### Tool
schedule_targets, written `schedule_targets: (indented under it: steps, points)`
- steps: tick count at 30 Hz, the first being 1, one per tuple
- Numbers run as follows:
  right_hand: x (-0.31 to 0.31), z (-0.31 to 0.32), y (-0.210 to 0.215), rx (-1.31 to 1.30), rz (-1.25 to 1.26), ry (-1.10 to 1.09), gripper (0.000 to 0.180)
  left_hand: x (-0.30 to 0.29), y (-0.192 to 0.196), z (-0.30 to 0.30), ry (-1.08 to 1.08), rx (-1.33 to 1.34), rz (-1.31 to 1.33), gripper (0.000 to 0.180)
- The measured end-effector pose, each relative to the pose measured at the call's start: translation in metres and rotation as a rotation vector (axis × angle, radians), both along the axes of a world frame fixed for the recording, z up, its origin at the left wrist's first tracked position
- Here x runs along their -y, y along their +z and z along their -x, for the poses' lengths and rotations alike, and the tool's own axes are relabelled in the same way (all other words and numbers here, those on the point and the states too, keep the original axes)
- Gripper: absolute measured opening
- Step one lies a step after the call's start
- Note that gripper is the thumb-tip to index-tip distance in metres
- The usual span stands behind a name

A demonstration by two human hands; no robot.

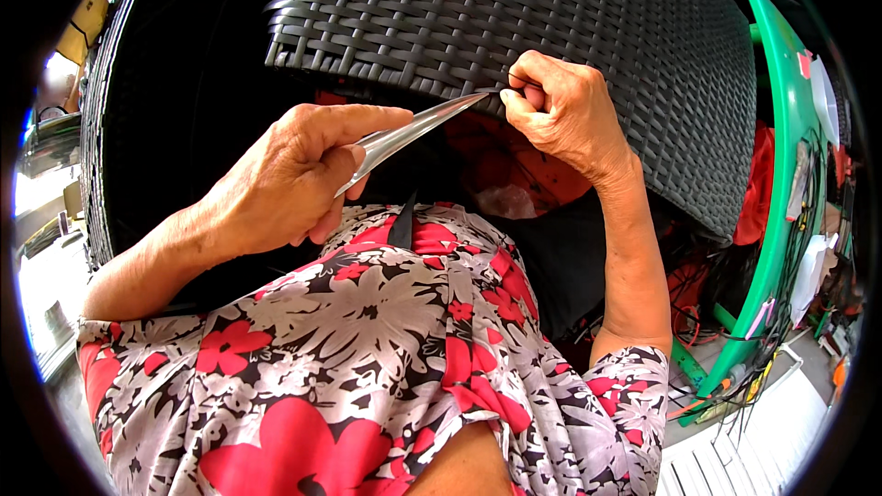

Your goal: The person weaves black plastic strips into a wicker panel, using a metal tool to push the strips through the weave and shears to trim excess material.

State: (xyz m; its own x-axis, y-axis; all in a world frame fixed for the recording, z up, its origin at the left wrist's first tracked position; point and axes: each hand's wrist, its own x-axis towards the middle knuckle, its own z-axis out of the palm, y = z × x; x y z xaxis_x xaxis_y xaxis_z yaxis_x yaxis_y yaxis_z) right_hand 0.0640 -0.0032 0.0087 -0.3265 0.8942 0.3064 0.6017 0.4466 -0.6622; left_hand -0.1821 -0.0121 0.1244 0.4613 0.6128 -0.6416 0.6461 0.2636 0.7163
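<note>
A black woven wicker panel (514, 9) fills the upper middle, its near edge facing me. My left hand (294, 165) is closed around a shiny metal spike tool (404, 133) that narrows to a point. The tool slants up to the right, and its tip reaches the panel's near edge. Right beside that tip, my right hand (565, 110) is pinched at the edge of the weave. A short dark strip (494, 90) shows between the tip and its fingers, and they seem to grip it; the rest is hidden.
A green plastic table or stool (785, 174) stands at the right with cables and papers on it. Red material (542, 174) shows beneath the panel. A dark woven piece (96, 129) stands on the left. White slatted racks (753, 441) lie at the lower right.
</note>
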Motion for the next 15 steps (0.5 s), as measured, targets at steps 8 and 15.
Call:
schedule_targets:
  steps: [8, 15]
  points:
    - [-0.003, -0.001, -0.008, -0.01, -0.075, -0.022, 0.008, -0.025, 0.017, -0.022, -0.251, -0.228, -0.225, 0.044]
    - [-0.002, 0.002, -0.01, -0.018, -0.086, -0.049, 0.009, -0.049, 0.031, -0.046, -0.475, -0.42, -0.249, 0.043]
